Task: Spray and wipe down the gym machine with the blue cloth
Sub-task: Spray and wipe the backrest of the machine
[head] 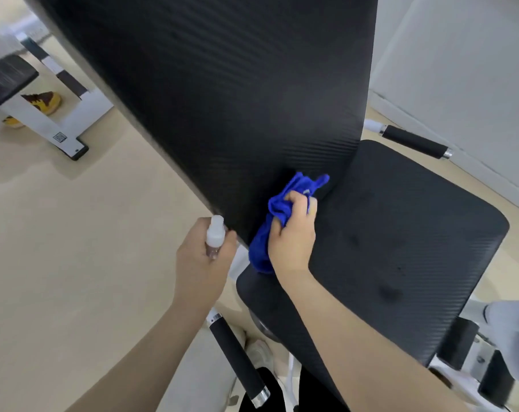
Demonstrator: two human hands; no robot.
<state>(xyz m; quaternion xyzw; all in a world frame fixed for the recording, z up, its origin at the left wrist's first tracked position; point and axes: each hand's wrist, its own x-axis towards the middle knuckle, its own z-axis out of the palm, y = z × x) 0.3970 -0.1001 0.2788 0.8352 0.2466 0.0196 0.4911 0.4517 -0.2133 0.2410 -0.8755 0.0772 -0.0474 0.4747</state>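
Observation:
The gym machine has a tall black textured backrest pad (222,84) and a black seat pad (401,239) below it. My right hand (294,233) grips a bunched blue cloth (277,209) and holds it against the lower end of the backrest, at the crease where it meets the seat. My left hand (201,257) holds a small clear spray bottle (214,236) with a white cap upright, just left of the backrest's edge. Dark damp spots show on the seat pad.
A black foam handle (237,355) sticks out below my left arm, and another handle (413,141) sits right of the backrest. A second bench (8,78) on a white frame stands at far left, with yellow-brown shoes (44,101) beneath. A white wall (460,69) rises at right.

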